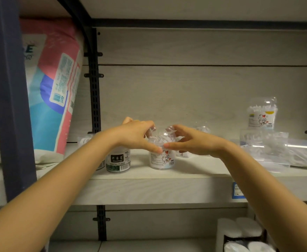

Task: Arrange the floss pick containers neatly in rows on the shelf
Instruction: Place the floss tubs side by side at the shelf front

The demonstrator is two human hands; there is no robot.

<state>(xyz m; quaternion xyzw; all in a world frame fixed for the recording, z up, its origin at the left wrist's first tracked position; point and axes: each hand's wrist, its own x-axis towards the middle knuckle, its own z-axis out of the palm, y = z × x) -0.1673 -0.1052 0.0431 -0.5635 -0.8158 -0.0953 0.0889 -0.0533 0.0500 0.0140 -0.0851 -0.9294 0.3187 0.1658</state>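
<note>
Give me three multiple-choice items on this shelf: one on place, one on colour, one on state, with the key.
1. The dark-labelled floss jar stands where, relative to the cat-labelled jar? A on top; B to its left; C to its right.
2. The big soft pack is which colours? A green, black; B all orange; C pink, blue, white.
3. The left hand and right hand do what? A both hold the cat-labelled jar; B both hang idle; C only the left touches it.
Key: B, its label sits left of the cat label; C, those colours cover its wrap; A, both hands' fingers curl round the jar.
</note>
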